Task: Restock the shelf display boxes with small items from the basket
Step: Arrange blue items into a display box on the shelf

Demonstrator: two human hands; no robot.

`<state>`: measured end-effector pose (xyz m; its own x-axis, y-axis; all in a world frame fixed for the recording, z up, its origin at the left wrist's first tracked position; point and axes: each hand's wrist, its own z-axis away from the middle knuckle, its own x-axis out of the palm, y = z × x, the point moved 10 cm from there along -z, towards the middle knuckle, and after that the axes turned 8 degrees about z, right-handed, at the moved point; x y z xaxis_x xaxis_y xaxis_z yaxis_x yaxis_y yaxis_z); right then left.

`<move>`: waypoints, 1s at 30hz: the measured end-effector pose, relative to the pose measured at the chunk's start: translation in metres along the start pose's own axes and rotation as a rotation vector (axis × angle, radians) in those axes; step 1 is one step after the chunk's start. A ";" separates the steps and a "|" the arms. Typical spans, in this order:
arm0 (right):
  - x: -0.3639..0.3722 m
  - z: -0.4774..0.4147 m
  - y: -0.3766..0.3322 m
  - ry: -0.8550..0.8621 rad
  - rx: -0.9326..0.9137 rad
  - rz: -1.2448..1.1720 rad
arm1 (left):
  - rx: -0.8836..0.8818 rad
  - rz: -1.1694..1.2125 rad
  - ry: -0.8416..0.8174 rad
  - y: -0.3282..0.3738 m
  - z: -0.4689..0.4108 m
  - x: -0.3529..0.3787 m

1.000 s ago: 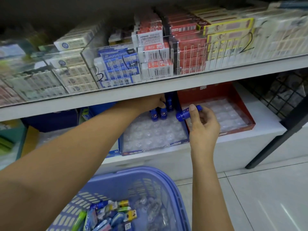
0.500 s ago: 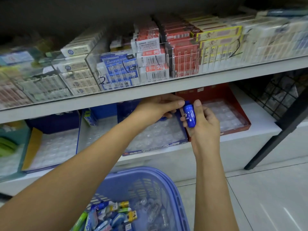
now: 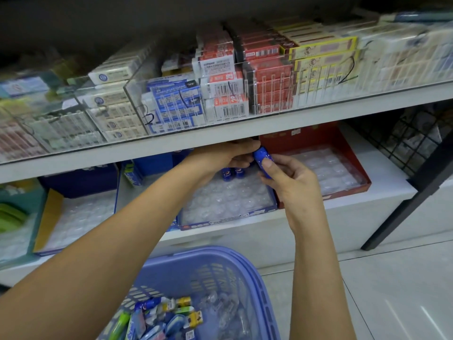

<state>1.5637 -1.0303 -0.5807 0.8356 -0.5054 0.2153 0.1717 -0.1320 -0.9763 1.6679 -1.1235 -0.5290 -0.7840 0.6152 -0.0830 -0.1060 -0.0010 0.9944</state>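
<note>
The tube (image 3: 261, 155) I hold is smooth, glossy blue plastic. The blue box (image 3: 228, 222) looks like printed card, lined with a clear, shiny plastic tray (image 3: 220, 200). Right of the blue box, the red box (image 3: 304, 137) is card too — with the same glossy clear liner. Above the blue box, the shelf (image 3: 220, 133) edge is smooth matt white, fronted by a clear sheet (image 3: 318, 89). Below it, the basket (image 3: 210, 253) is matt lilac plastic; the floor (image 3: 397, 290) is glossy tile.

A person's right hand (image 3: 293, 185) grips a small blue tube (image 3: 261, 155) just under the shelf (image 3: 318, 111) edge, while the left hand (image 3: 224, 157) pinches its upper end. Below them, two standing tubes (image 3: 227, 173) occupy the blue display box (image 3: 228, 220). A plastic basket (image 3: 246, 260) of small items sits beneath.
</note>
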 end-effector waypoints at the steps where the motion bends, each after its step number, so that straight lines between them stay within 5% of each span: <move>1: -0.002 -0.001 0.000 0.021 -0.014 0.066 | -0.005 -0.001 -0.011 -0.001 -0.002 0.001; 6: -0.009 0.001 -0.014 0.223 -0.202 0.670 | 0.032 -0.269 0.094 -0.006 -0.024 -0.022; 14: 0.078 0.017 0.035 -0.243 -0.231 1.340 | 0.099 -0.586 0.149 -0.028 -0.052 -0.021; 30: 0.073 0.015 0.032 -0.300 -0.183 1.311 | 0.048 -0.822 0.081 -0.029 -0.051 -0.005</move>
<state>1.6385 -1.0585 -0.5968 0.4144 -0.1450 -0.8985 -0.8828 0.1761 -0.4356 1.6434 -1.1668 -0.5612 -0.5098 0.3462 -0.7875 -0.6398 0.4594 0.6162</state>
